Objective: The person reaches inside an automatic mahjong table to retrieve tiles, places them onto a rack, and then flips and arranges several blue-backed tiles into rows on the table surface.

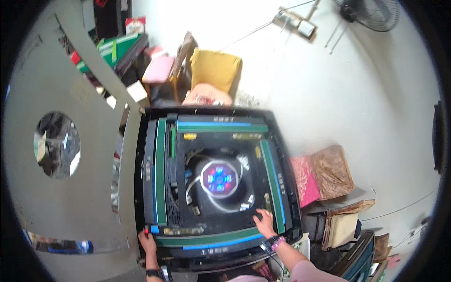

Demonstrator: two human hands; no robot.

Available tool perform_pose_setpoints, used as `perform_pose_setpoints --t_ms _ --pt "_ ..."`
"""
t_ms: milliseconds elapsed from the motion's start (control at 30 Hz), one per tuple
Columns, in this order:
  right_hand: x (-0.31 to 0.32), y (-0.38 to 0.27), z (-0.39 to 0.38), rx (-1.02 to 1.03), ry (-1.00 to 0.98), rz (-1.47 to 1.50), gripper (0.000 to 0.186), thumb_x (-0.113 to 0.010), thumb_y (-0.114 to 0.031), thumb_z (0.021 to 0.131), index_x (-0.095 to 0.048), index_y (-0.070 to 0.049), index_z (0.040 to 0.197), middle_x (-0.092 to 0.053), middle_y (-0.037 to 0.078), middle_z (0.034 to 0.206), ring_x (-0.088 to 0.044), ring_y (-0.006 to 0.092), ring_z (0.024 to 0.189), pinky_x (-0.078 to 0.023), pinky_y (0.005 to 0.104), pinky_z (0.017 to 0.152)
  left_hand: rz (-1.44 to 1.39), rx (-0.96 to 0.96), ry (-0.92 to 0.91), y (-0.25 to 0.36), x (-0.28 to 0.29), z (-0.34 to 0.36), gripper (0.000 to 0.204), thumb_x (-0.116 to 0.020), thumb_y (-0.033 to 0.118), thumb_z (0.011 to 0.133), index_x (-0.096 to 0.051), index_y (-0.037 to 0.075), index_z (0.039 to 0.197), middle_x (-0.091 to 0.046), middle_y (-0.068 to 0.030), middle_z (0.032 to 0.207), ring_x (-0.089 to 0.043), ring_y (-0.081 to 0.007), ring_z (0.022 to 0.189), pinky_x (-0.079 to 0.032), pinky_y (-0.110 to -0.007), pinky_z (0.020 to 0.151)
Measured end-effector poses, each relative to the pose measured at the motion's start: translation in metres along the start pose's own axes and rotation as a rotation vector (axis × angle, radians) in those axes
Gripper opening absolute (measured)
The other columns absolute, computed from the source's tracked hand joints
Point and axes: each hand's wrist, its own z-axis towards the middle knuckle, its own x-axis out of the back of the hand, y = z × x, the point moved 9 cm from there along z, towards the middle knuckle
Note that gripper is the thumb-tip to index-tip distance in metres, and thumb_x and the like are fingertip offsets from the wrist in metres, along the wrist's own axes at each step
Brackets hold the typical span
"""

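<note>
An automatic mahjong table (150, 188) lies before me with its inside exposed. Green and blue strips (221, 127) line its four sides. A lit octagonal panel (219, 178) with blue and red lights sits in the middle, and pale curved bands ring it. At the near left corner, my left hand (147, 243) is closed beside a small red spot and a blue piece (154, 229); what its fingers hold is too small to make out. My right hand (266, 223) reaches over the near right inner edge, fingers apart, with nothing visible in them.
A grey panel with a round hole (89, 207) stands along the left. Past the far edge are a yellow-backed chair (216, 68) and a pink cushion (159, 69). Cushioned chairs (333, 171) stand on the right. A black fan (376, 13) is at top right.
</note>
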Motion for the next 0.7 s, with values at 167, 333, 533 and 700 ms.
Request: perform_pose_setpoints --t_ms 167,333,533,700 --pt "0.032 0.076 -0.043 -0.282 0.047 0.095 0.034 -0.076 -0.015 0.074 -0.064 -0.006 0.104 -0.06 0.011 0.095 -0.059 0.0256 0.095 -0.047 0.0373 0.087 0.106 -0.05 0.094 0.014 0.027 -0.015 0.048 -0.057 -0.005 0.075 -0.046 -0.006 0.122 -0.048 -0.023 0.117 -0.048 -0.0378 0.112 -0.039 -0.043 0.1" --pt "0.115 0.108 -0.034 -0.419 0.032 0.624 0.01 -0.072 -0.004 0.078 -0.065 -0.003 0.086 -0.062 0.002 0.072 -0.058 0.0108 0.059 -0.049 0.0263 0.052 0.252 -0.213 -0.206 0.112 0.009 -0.076 0.032 -0.06 -0.001 0.073 -0.058 -0.003 0.104 -0.05 -0.0207 0.114 -0.048 -0.0381 0.113 -0.036 -0.044 0.101" --pt "0.275 0.128 -0.018 -0.548 0.066 0.507 0.016 -0.067 -0.013 0.085 -0.066 0.002 0.079 -0.064 0.006 0.067 -0.057 0.0117 0.049 -0.046 0.0253 0.043 0.233 -0.304 -0.551 0.163 -0.072 -0.18 0.024 -0.062 0.003 0.078 -0.063 0.0 0.102 -0.056 -0.0202 0.114 -0.053 -0.0376 0.11 -0.041 -0.043 0.097" --pt "0.322 0.092 0.01 -0.476 -0.191 0.586 0.024 -0.059 -0.02 0.095 -0.067 0.002 0.09 -0.059 0.001 0.067 -0.056 0.0073 0.059 -0.048 0.0216 0.055 0.258 -0.331 -0.61 0.177 -0.128 -0.245 0.02 -0.061 -0.001 0.079 -0.065 -0.001 0.098 -0.061 -0.0171 0.106 -0.061 -0.0329 0.097 -0.051 -0.038 0.081"
